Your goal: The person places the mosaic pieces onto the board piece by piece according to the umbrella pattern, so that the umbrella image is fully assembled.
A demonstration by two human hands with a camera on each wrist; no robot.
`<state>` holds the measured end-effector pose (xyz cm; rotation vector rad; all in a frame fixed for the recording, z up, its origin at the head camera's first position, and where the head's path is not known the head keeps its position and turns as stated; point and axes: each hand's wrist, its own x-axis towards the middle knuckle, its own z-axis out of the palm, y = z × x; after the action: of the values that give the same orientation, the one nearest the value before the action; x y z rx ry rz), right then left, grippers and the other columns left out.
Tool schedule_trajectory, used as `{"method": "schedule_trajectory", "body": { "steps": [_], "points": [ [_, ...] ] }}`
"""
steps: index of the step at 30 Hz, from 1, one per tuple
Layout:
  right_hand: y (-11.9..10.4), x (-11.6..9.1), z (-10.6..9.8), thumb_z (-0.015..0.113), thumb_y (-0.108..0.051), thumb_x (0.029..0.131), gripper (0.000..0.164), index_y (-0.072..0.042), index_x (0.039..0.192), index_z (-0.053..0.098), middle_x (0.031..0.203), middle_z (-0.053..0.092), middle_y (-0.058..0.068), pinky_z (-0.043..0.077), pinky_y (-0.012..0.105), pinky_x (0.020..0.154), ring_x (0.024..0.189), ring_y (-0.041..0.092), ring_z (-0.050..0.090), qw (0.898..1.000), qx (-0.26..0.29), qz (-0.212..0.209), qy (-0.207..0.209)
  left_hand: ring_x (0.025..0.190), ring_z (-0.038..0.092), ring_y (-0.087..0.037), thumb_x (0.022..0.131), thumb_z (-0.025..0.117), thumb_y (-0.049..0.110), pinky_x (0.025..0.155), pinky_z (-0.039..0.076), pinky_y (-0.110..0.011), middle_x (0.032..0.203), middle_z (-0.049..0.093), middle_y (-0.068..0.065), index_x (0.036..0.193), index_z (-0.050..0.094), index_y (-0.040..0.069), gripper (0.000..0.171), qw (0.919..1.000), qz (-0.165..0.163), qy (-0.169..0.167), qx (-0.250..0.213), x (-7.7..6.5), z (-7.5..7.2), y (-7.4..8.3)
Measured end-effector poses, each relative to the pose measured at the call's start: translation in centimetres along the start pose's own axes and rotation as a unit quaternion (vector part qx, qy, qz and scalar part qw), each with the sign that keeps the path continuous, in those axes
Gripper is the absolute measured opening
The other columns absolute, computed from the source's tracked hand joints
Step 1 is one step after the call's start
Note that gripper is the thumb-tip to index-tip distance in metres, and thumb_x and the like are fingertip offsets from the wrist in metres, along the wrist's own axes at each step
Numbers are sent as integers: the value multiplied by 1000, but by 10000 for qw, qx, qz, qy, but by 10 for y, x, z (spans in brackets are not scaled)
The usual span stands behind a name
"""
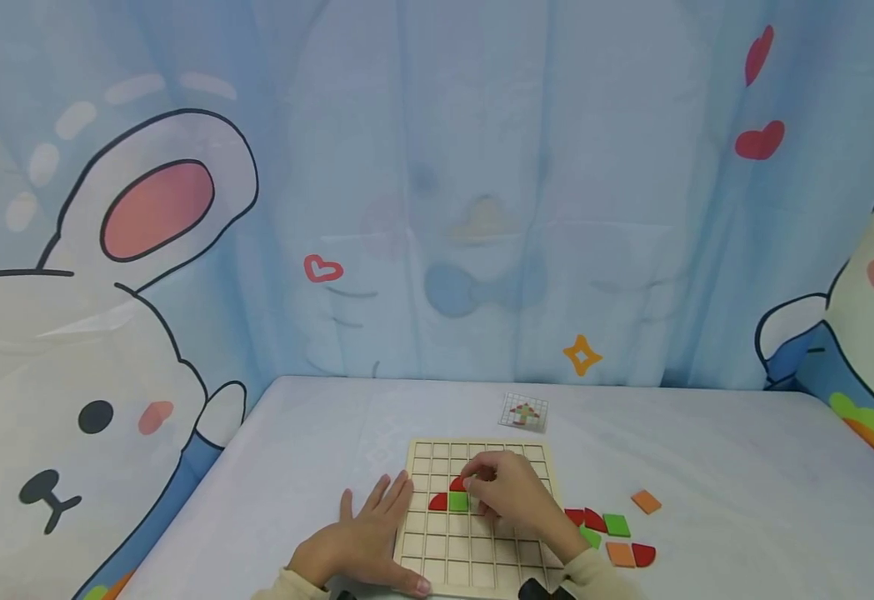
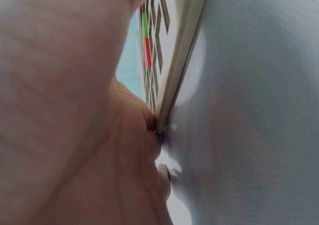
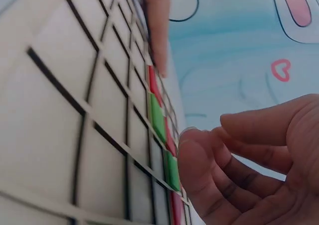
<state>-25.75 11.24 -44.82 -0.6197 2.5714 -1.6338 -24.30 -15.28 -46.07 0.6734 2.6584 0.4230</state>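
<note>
My left hand is spread with straight fingers along the left edge of a wooden grid board, its thumb at the near edge. The left wrist view has the palm close against the board's side. Above the grid, my right hand has bent fingers, thumb and index tips near each other beside a red quarter-round piece. I cannot tell whether they pinch a piece. Another red quarter-round and a green square lie in cells. The right wrist view shows a second green square near the fingers.
Right of the board lie loose pieces: green squares, red quarter-rounds and orange squares. A small pattern card lies behind the board on the white tablecloth. A printed blue curtain hangs at the back.
</note>
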Motion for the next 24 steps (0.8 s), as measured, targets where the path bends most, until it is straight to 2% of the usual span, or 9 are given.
{"method": "schedule_trajectory", "body": {
  "steps": [6,16,20,24],
  "points": [
    [-6,-3,-26,70,-8,103,18,7,114,75,87,72,10,60,37,61,69,28,71,9999,-43,-39,-143,164,-1,-35,75,77,84,114,0,-83,180,2,-8,173,9,9,140,10000,-61,37,45,-2,-2,4],
    [-6,-9,-69,71,-17,105,31,8,125,70,102,72,9,61,43,76,84,29,73,9986,-398,169,-292,164,1,-35,78,85,72,116,0,-81,180,5,-9,172,12,8,135,9999,-120,87,-2,-7,-4,9],
    [-4,-14,-91,72,-17,104,33,7,127,70,106,73,7,60,43,78,87,28,72,9976,-555,365,-207,164,-2,-36,78,84,72,115,-2,-81,180,2,-11,172,10,7,136,9999,-70,-23,-112,-6,-5,7],
    [3,-20,-111,73,-17,102,33,6,126,71,108,73,7,59,43,78,88,24,70,9933,-929,680,-57,164,-1,-34,79,85,71,116,-2,-81,180,3,-10,172,11,7,135,9999,-84,45,-88,-7,-4,8]
  ]
}}
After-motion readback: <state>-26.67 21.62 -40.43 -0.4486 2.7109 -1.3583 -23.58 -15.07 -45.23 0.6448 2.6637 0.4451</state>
